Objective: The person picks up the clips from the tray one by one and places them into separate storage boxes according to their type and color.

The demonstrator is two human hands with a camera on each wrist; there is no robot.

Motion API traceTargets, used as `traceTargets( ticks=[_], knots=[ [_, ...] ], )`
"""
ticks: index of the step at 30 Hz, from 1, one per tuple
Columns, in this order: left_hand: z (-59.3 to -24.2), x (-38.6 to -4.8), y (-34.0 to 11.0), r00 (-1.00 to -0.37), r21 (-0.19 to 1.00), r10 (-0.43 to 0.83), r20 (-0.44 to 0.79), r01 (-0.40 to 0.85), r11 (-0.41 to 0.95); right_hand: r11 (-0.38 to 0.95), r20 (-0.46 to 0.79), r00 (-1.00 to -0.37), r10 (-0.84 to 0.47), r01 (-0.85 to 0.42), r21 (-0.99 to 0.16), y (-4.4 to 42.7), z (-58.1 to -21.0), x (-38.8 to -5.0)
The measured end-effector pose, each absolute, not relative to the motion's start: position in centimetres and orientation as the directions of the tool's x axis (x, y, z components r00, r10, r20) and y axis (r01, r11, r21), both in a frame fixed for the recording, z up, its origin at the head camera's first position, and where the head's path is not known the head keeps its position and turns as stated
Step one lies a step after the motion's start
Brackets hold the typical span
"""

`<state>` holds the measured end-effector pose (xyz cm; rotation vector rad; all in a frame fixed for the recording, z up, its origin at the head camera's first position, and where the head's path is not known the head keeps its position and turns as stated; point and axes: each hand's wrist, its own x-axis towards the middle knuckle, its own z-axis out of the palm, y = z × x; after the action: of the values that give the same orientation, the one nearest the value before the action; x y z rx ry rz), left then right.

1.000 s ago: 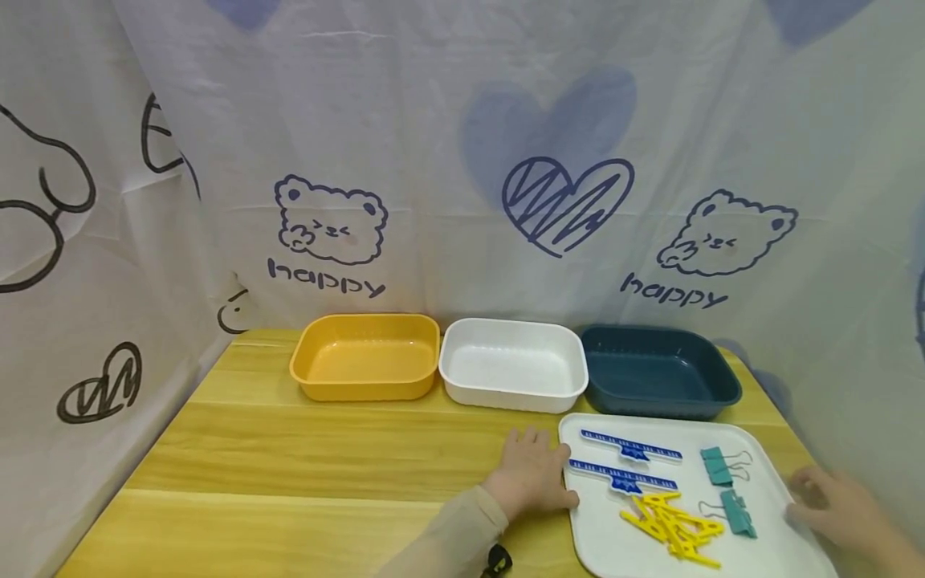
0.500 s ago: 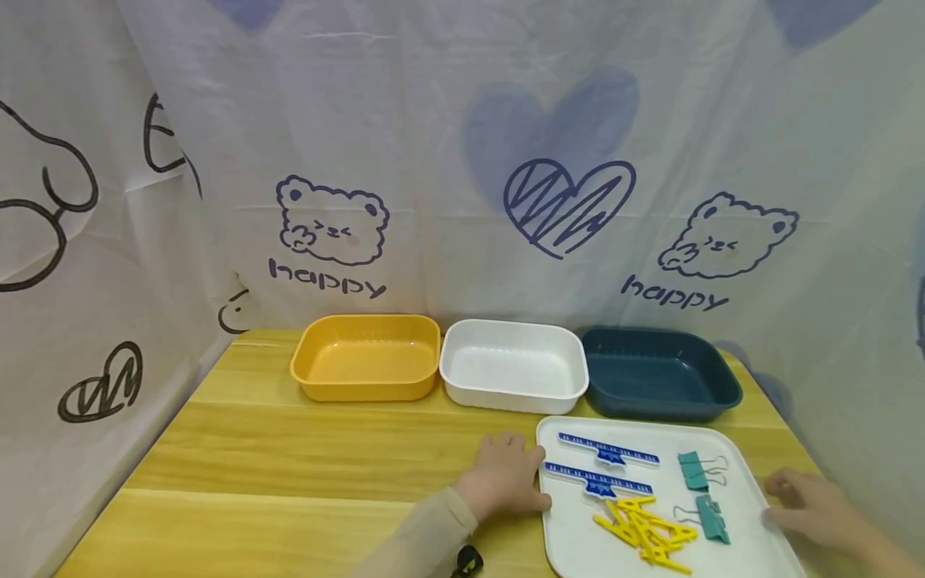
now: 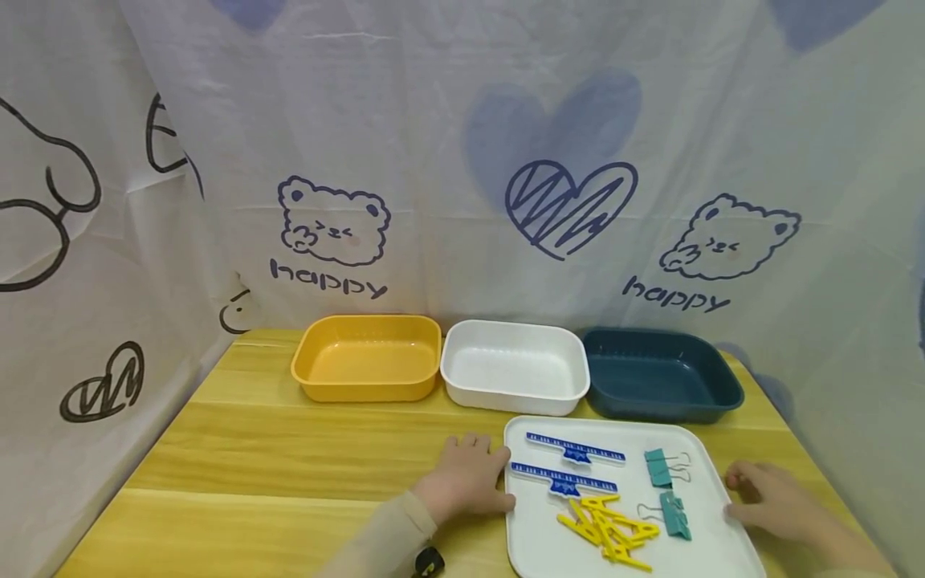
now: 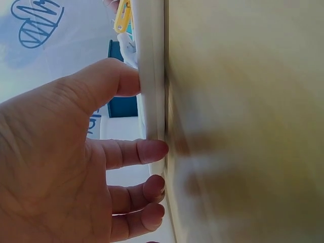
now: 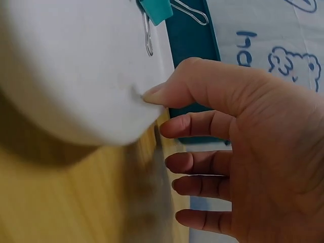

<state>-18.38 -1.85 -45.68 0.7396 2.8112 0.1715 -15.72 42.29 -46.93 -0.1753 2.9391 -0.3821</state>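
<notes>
A white tray (image 3: 708, 514) lies at the right of the table, holding two blue ruler-like clips (image 3: 576, 449), two teal binder clips (image 3: 675, 515) and a pile of yellow clothespins (image 3: 614, 534). My left hand (image 3: 466, 479) is at its left edge; in the left wrist view the thumb and forefinger of that hand (image 4: 55, 152) touch the tray's side (image 4: 152, 101). At the right edge is my right hand (image 3: 776, 502). In the right wrist view, the thumb of the right hand (image 5: 273, 152) rests on the tray rim, its other fingers loosely extended beside it.
Behind the tray stand a yellow bin (image 3: 366, 392), a white bin (image 3: 513, 397) and a dark teal bin (image 3: 661, 409) in a row, all empty. A printed curtain (image 3: 448, 265) hangs behind them. The tray's back edge is close to the bins.
The tray has slid left across the table with its clips and clothespins on it. Both hands have moved left along with it, one on each side. The bins have stayed put.
</notes>
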Motion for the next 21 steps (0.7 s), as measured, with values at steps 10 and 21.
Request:
traceTargets(
  ticks=[10,21],
  knots=[
    [-45.9,-18.4,-4.7,-0.863,0.140,0.473,-0.178,0.454,0.880,0.947,-0.173,-0.970,-0.171,-0.114,-0.300,39.1,-46.4,-15.9],
    [-45.6,-18.0,-8.3,-0.876,0.179,0.453,-0.166,0.425,0.887,0.942,-0.141,-0.961,-0.237,-0.193,-0.274,35.9,-46.8,-16.0]
  ],
)
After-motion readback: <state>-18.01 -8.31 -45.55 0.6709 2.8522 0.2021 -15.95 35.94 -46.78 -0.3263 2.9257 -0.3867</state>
